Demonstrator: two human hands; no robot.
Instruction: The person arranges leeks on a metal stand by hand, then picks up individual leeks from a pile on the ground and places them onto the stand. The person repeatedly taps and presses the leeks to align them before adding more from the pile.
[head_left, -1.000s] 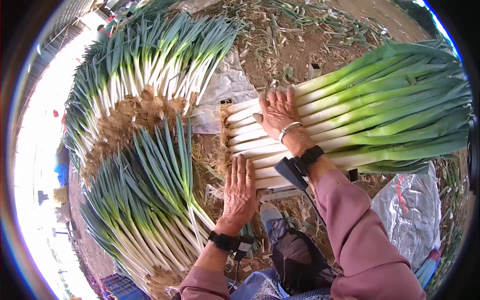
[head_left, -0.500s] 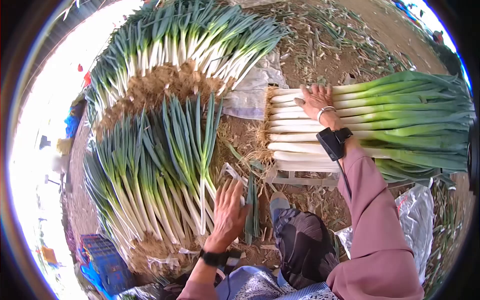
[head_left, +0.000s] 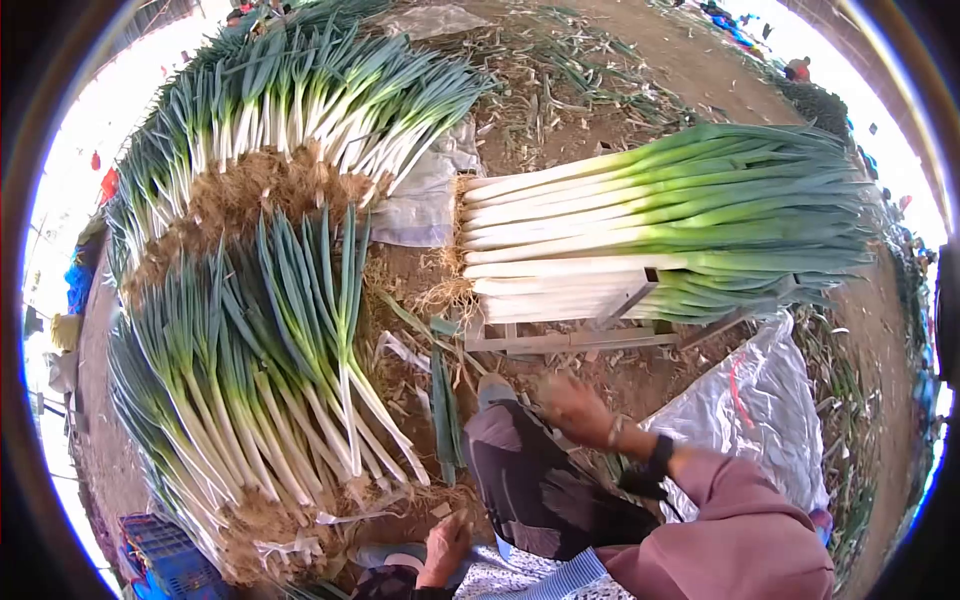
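A thick layer of leeks lies across a low metal frame, roots to the left and green leaves to the right. My right hand, blurred by motion, is above my knee, below the frame and touching no leek; its fingers are smeared. Near my lap at the bottom, my left hand has its fingers curled in; whatever it may hold is hidden. Left of it, loose leeks lie in a row with their roots toward me.
Another row of leeks lies at the upper left. A silvery sheet is on the ground at the right, a pale sheet beside the roots. A blue crate stands at the lower left. Leaf scraps litter the soil.
My right hand has come off the leeks on the frame and moved down toward my knee. My left hand has drawn back from the loose leeks to my lap. The view has shifted right.
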